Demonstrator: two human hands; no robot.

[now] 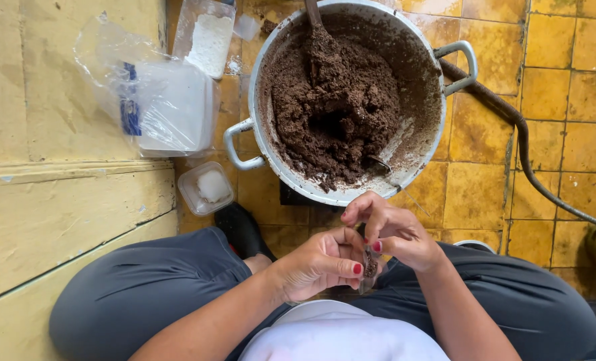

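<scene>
Both hands [358, 251] around a half-hidden small brown lump [370, 267], shape unclear.

Both forearms are angling inward from the lap, bringing the hands together between the knees. The left hand [321, 262] is curling its fingers closed, while the right hand [395, 230] is pinching downward with bent fingertips touching the left.

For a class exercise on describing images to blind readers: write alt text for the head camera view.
Seen from above, a seated person's left hand and right hand pinch a bit of brown mixture over their lap. Ahead on the yellow tiled floor stands a metal pot of the same mixture, with plastic containers beside it.
</scene>
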